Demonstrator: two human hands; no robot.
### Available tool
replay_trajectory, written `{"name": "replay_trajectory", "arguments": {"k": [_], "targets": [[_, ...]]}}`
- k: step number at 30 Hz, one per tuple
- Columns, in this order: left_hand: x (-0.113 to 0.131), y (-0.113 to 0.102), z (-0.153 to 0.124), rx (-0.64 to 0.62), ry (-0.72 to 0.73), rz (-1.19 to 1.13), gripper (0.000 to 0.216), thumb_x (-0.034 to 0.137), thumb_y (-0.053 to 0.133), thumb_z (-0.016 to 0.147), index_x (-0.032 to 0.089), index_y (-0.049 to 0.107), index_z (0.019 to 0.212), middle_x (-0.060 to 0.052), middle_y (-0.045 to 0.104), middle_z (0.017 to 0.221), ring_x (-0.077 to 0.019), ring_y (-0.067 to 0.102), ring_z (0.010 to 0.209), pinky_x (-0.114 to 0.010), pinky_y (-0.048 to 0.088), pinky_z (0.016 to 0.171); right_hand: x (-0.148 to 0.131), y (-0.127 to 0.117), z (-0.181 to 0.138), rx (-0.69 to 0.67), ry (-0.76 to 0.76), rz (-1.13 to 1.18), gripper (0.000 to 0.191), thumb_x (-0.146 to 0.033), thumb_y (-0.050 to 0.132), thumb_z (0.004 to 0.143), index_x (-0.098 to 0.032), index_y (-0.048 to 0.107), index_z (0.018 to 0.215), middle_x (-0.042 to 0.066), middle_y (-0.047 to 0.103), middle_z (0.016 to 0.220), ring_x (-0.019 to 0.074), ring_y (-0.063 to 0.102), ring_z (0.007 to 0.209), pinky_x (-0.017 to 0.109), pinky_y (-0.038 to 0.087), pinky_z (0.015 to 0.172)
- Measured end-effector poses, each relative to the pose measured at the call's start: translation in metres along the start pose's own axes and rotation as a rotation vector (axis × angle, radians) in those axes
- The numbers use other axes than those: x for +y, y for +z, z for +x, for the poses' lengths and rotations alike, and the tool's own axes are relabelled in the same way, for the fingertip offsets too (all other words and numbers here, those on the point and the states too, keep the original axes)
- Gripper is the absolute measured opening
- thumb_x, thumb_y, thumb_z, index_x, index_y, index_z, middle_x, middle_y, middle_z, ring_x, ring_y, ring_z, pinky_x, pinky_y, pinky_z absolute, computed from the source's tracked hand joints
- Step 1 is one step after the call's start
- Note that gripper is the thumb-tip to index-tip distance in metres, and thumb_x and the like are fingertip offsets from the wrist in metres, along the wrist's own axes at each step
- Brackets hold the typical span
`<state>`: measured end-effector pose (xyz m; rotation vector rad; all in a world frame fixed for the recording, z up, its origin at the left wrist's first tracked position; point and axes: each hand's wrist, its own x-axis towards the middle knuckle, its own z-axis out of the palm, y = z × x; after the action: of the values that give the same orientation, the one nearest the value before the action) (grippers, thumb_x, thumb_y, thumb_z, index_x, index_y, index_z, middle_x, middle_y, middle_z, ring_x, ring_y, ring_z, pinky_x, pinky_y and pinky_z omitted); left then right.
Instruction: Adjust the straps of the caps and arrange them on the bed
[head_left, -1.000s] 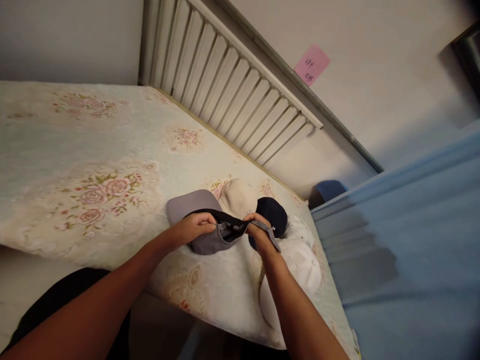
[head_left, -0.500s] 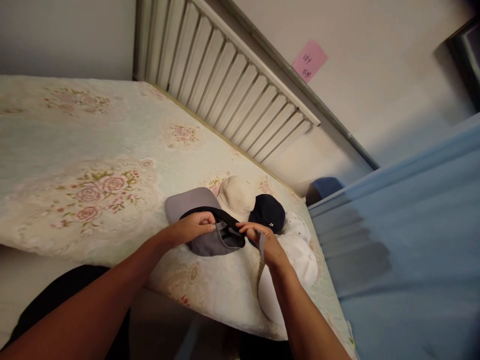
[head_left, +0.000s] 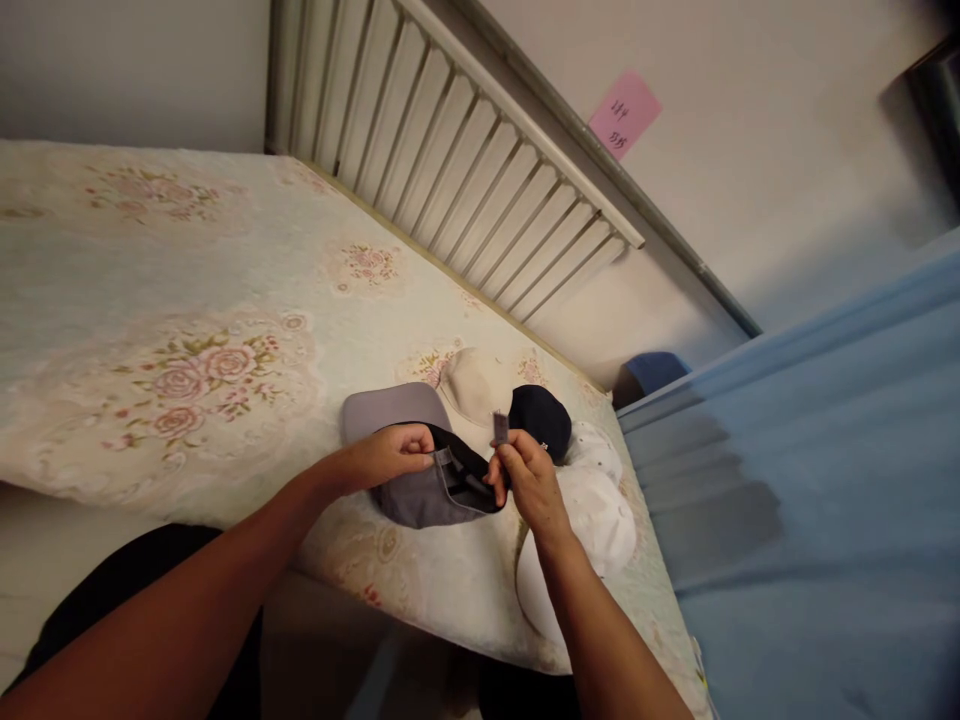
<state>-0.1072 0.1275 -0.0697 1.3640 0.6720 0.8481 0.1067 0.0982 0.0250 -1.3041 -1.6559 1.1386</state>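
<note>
A grey baseball cap is turned with its dark inside and back opening toward me, its brim pointing to the far left. My left hand pinches the cap's edge beside the buckle end of the opening. At the other end, my right hand is closed on the cap's grey back strap, whose short end sticks up above the fingers. Just beyond lie a beige cap and a navy cap. White caps lie to the right, partly behind my right forearm.
The caps are on a bed with a flowered cover. A pale slatted rail runs along its far side by the wall. A blue curtain hangs on the right, with a dark blue object behind its top edge.
My right hand has turned upward, and the strap end now stands up from its fingers instead of hanging beside them. The grey cap has shifted slightly right and toward me.
</note>
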Motion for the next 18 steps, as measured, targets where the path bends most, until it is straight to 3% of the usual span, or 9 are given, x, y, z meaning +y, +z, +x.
{"name": "replay_trajectory", "arguments": {"k": [2, 8, 13, 18], "targets": [[0.001, 0.0, -0.001, -0.024, -0.005, -0.02, 0.022, 0.037, 0.06, 0.077, 0.019, 0.047, 0.08, 0.006, 0.045, 0.065, -0.0095, 0.041, 0.058, -0.022, 0.027, 0.054, 0.005, 0.001, 0.002, -0.073, 0.062, -0.022, 0.022, -0.04, 0.049, 0.088, -0.02, 0.055, 0.082, -0.007, 0.06, 0.052, 0.0069, 0.045, 0.031, 0.019, 0.031, 0.036], [0.003, -0.001, -0.001, -0.049, 0.033, -0.015, 0.019, 0.031, 0.061, 0.074, 0.018, 0.051, 0.083, 0.005, 0.05, 0.069, -0.0103, 0.046, 0.063, -0.022, 0.032, 0.058, 0.011, 0.01, 0.008, -0.114, 0.206, 0.137, 0.023, -0.038, 0.059, 0.079, -0.016, 0.06, 0.074, 0.0, 0.066, 0.052, 0.0102, 0.06, 0.047, 0.021, 0.045, 0.053], [-0.004, 0.004, 0.002, -0.02, 0.071, 0.02, 0.014, 0.026, 0.06, 0.074, 0.018, 0.05, 0.081, 0.004, 0.053, 0.071, -0.0115, 0.052, 0.067, -0.024, 0.039, 0.063, 0.01, 0.028, 0.012, -0.079, 0.308, 0.233, 0.026, -0.039, 0.07, 0.065, -0.017, 0.059, 0.073, 0.002, 0.07, 0.059, 0.0119, 0.063, 0.05, 0.022, 0.049, 0.054], [-0.01, 0.011, 0.004, 0.001, 0.085, 0.014, 0.012, 0.021, 0.059, 0.074, 0.018, 0.05, 0.082, 0.001, 0.06, 0.079, -0.0148, 0.061, 0.078, -0.029, 0.046, 0.074, 0.014, 0.039, 0.013, 0.016, 0.319, 0.2, 0.022, -0.03, 0.073, 0.06, -0.018, 0.058, 0.07, -0.003, 0.064, 0.05, 0.0092, 0.059, 0.045, 0.017, 0.043, 0.047]]}}
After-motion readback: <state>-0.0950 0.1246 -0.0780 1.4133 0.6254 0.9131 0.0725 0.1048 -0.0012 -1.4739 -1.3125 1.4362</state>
